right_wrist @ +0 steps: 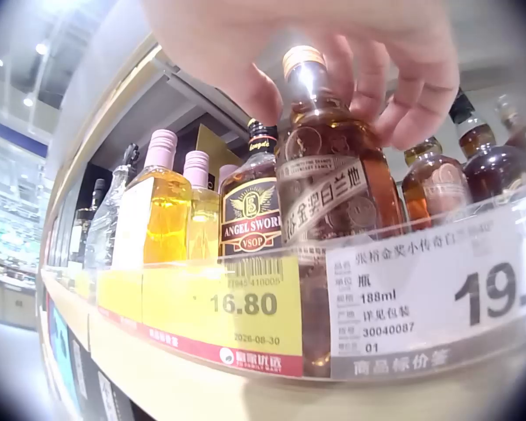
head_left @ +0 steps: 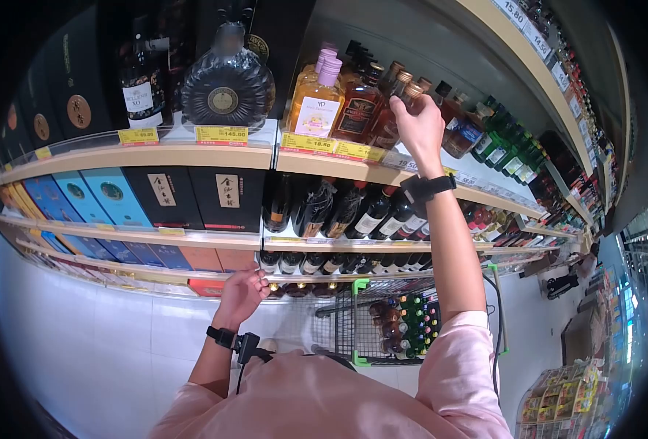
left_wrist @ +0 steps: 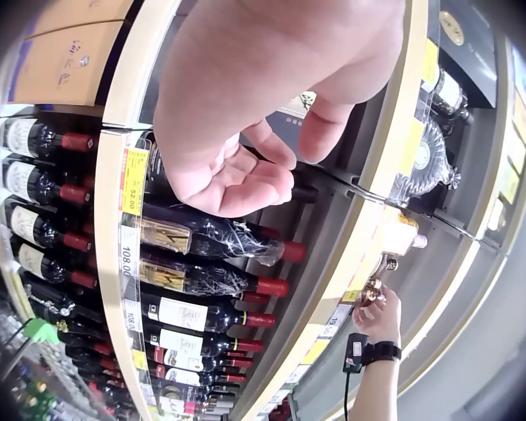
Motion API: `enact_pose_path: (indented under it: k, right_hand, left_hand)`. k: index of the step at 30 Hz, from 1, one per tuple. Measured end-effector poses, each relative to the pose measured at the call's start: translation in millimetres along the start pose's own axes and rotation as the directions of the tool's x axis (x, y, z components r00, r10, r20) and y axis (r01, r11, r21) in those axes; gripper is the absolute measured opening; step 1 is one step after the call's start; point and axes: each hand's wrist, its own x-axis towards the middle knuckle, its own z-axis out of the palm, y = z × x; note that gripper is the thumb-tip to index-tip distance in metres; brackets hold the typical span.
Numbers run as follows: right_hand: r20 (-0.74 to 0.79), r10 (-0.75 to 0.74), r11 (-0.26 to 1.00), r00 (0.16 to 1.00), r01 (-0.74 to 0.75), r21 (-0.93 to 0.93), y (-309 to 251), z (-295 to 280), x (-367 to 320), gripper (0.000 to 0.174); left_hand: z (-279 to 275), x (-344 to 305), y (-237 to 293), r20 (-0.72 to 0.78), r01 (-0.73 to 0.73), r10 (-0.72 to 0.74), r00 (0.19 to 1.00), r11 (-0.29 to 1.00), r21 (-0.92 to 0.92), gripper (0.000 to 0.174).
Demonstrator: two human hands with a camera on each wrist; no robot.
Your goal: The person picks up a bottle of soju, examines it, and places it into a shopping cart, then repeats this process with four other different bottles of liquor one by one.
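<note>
At the upper shelf, my right hand [head_left: 420, 135] grips a small amber brandy bottle [head_left: 412, 92] near its neck. In the right wrist view the hand [right_wrist: 333, 39] has its thumb on one side of the gold-capped bottle [right_wrist: 326, 175] and its fingers around the other. The bottle stands behind the shelf's label strip, beside a dark-labelled Angel Sword bottle [right_wrist: 252, 206]. My left hand [head_left: 243, 296] hangs lower, by the lower shelves, fingers loosely curled and holding nothing. In the left wrist view that hand [left_wrist: 254, 114] is in front of the wine bottles [left_wrist: 180, 311].
Pink-capped bottles [head_left: 320, 99] and a large round dark bottle [head_left: 229, 88] stand left of my right hand. Green bottles [head_left: 499, 150] line the shelf farther right. Below is a wire cart [head_left: 346, 322] with several bottles in it. Boxes [head_left: 170, 197] fill the shelf at left.
</note>
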Motion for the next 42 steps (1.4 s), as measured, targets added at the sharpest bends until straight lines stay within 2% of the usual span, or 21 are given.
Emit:
enact_pose_path:
  k: [4, 10, 15, 17, 18, 21, 22, 25, 27, 29, 32, 33, 35, 38, 42]
  right_hand:
    - [-0.051, -0.063, 0.994, 0.997, 0.068, 0.088, 7, 8, -3, 0.04]
    - [-0.057, -0.074, 0.988, 0.996, 0.081, 0.134, 10, 2, 1, 0.036]
    - [-0.169, -0.195, 0.916, 0.966, 0.241, 0.321, 14, -27, 10, 0.032]
    - [-0.157, -0.188, 0.882, 0.97, 0.237, 0.408, 11, -50, 7, 0.027]
    - [-0.156, -0.174, 0.851, 0.972, 0.228, 0.472, 9, -60, 3, 0.023]
    - [-0.11, -0.109, 0.837, 0.988, 0.151, 0.526, 11, -87, -10, 0.031]
    - [-0.054, -0.101, 0.859, 0.993, 0.115, 0.499, 17, -95, -16, 0.034]
    - [0.026, -0.115, 0.873, 0.993, 0.089, 0.48, 21, -106, -45, 0.033]
    - [0.085, -0.081, 0.883, 0.993, 0.032, 0.469, 30, -109, -66, 0.03]
    - [0.143, -0.007, 0.842, 0.99, -0.072, 0.535, 30, -110, -87, 0.029]
    - [0.184, 0.106, 0.843, 0.977, -0.187, 0.504, 28, -109, -120, 0.027]
    - [0.201, 0.136, 0.855, 0.97, -0.217, 0.472, 33, -107, -129, 0.026]
    - [0.169, 0.075, 0.891, 0.983, -0.142, 0.432, 53, -99, -146, 0.025]
    - [0.169, 0.152, 0.906, 0.974, -0.205, 0.369, 71, -101, -163, 0.029]
    - [0.224, 0.215, 0.877, 0.951, -0.289, 0.383, 99, -114, -175, 0.028]
  left_hand:
    - [1, 2, 7, -0.041, 0.022, -0.021, 0.999, 0.999, 0.029, 0.016]
    - [3, 3, 17, -0.059, 0.042, -0.039, 0.997, 0.998, 0.054, 0.017]
    - [-5, 5, 15, 0.024, 0.093, -0.095, 0.995, 0.992, 0.085, 0.018]
    - [-12, 8, 12, 0.013, 0.102, -0.103, 0.995, 0.992, 0.076, 0.018]
    - [-12, 8, 11, 0.027, 0.108, -0.111, 0.993, 0.991, 0.081, 0.018]
    - [-6, 11, 4, 0.013, 0.146, -0.149, 0.989, 0.984, 0.104, 0.018]
    - [-6, 14, 0, 0.055, 0.179, -0.187, 0.981, 0.975, 0.13, 0.02]
    - [21, 19, -21, -0.055, 0.322, -0.318, 0.947, 0.924, 0.207, 0.024]
    - [26, 33, -37, 0.059, 0.382, -0.406, 0.912, 0.893, 0.238, 0.032]
    - [51, 46, -55, 0.144, 0.431, -0.481, 0.865, 0.859, 0.277, 0.038]
    - [89, 67, -80, 0.286, 0.471, -0.542, 0.79, 0.836, 0.282, 0.05]
    - [107, 69, -84, 0.342, 0.498, -0.553, 0.759, 0.833, 0.242, 0.053]
    - [128, 71, -96, 0.379, 0.566, -0.554, 0.741, 0.82, 0.091, 0.053]
    - [137, 73, -121, 0.371, 0.533, -0.51, 0.776, 0.845, 0.047, 0.049]
    - [141, 76, -156, 0.338, 0.39, -0.429, 0.838, 0.903, 0.18, 0.043]
